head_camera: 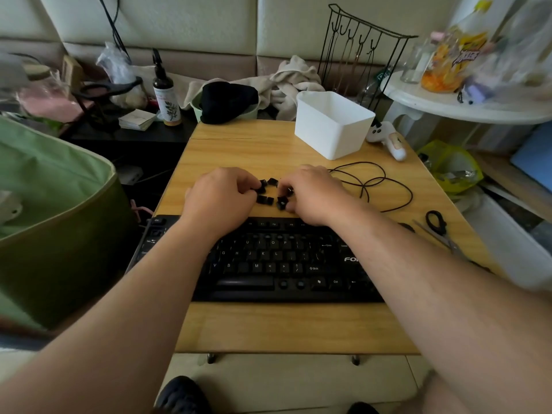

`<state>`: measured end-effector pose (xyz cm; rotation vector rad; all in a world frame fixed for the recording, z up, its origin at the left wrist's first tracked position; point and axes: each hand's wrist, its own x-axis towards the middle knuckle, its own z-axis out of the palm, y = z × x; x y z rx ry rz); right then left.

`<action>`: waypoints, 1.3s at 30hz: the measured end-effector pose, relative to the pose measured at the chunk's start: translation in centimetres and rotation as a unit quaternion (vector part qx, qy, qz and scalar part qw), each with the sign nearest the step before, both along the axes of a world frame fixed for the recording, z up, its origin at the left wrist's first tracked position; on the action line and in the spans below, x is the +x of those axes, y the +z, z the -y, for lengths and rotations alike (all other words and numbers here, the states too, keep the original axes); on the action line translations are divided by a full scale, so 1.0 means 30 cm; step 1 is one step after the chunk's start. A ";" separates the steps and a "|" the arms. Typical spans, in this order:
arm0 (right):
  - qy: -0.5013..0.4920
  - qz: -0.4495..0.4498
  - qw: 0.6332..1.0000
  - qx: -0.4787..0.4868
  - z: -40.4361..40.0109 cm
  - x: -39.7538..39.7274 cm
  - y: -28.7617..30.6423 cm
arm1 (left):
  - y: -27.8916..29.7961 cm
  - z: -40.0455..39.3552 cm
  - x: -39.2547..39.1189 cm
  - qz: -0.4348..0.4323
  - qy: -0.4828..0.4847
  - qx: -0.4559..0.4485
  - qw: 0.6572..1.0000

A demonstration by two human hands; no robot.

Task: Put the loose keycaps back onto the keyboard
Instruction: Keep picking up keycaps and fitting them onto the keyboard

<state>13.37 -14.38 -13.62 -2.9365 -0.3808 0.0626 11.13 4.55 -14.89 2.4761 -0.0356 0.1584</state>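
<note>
The loose keycaps (266,192) lie in a small black cluster on the wooden counter (268,150), just beyond the far edge of the keyboard (268,264) and between the two hands. They look like light, hard plastic shells — stiff, a little slick, and easy to flick away or tip over. By my judgement each is best pinched by two opposite side walls with thumb and forefinger, legend up, so the hollow underside can be set squarely over its stem and pressed straight down; a tilted cap would likely jam or sit crooked. At least two bare stems show in the bottom row of the keyboard, right of the space bar.

Both forearms reach forward over the keyboard, wrists raised above its top row, backs of the hands turned up toward the camera. The left hand (221,192) is curled, its fingertips touching the keycaps at the left of the cluster; it seems to be pinching one, though the knuckles hide the actual contact, so I cannot tell whether it truly has hold. The right hand (313,194) is likewise curled with fingers bent down onto the caps at the right — one black cap sits against its fingertips, but whether it is gripped or merely nudged is unclear.
</note>
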 end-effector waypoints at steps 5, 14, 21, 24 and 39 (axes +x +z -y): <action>0.028 -0.003 0.997 -0.065 0.000 -0.027 0.040 | 0.002 0.011 -0.036 0.000 -0.007 0.003 1.000; 0.041 -0.002 0.999 -0.022 -0.010 -0.045 0.049 | 0.030 -0.004 -0.065 0.008 -0.009 -0.015 1.000; 0.034 -0.004 0.999 -0.016 0.001 -0.034 0.028 | 0.037 0.001 -0.083 0.008 -0.017 -0.020 1.000; 0.024 0.008 0.998 0.053 0.020 -0.043 0.053 | 0.047 0.009 -0.102 0.002 -0.034 -0.054 0.998; 0.064 -0.076 0.888 0.449 0.118 -0.316 0.167 | 0.075 0.068 -0.293 -0.119 -0.158 -0.444 0.874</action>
